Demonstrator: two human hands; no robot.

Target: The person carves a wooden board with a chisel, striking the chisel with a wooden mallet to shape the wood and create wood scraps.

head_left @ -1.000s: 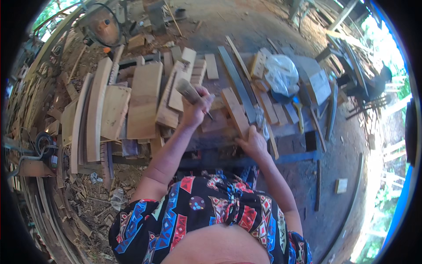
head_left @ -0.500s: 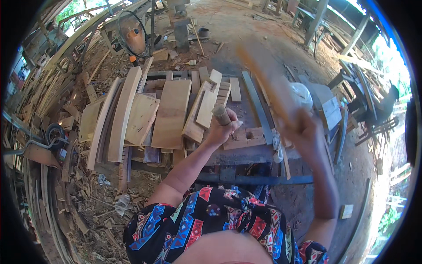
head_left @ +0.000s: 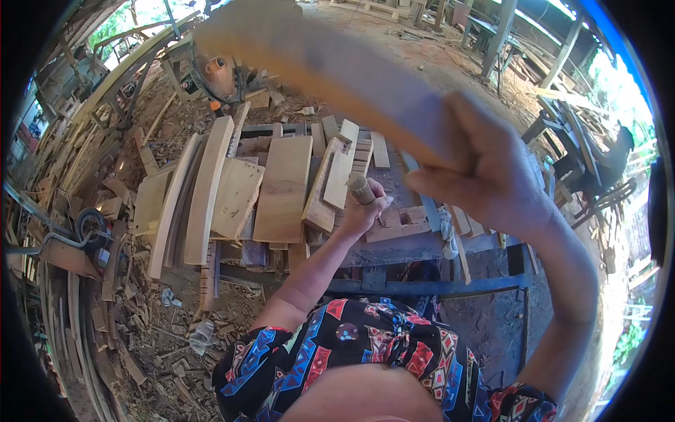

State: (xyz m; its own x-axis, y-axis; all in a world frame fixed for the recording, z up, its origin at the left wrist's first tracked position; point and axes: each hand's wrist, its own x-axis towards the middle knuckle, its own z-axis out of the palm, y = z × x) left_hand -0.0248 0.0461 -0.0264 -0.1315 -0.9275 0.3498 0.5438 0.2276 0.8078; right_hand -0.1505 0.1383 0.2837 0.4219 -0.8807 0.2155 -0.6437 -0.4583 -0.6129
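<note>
My left hand (head_left: 367,212) is wrapped round the wooden handle of a chisel (head_left: 361,188). The chisel's thin lower end meets a pale wood block (head_left: 389,233), near a dark square hole cut in its top. High at the right, close to the camera, my right hand (head_left: 492,165) grips one end of a thick wooden mallet (head_left: 365,88). Its long body slants up to the left, blurred by motion, so its far end is hard to make out. The mallet is well apart from the chisel.
Wide boards (head_left: 283,190) and long curved pieces (head_left: 209,190) lie across the left of the workbench (head_left: 422,247). A plastic bag (head_left: 448,235) hangs at its right front. Wood scraps (head_left: 133,309) cover the ground at left, and a round-framed machine (head_left: 214,74) stands beyond.
My right hand has risen toward the camera and to the right, and the mallet has swung from steep to slanting far left. My left hand still holds the chisel on the block.
</note>
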